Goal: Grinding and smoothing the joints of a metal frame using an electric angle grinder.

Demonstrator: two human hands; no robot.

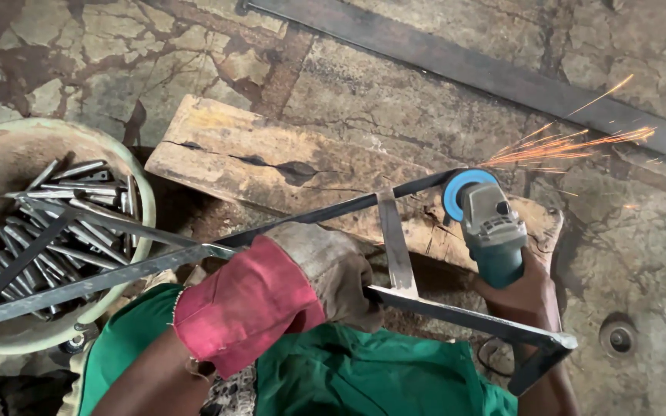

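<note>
Gloved left hand around frame bar (probably steel), grip mid-length.

No packages, labels, signs or screens show in this view.
</note>
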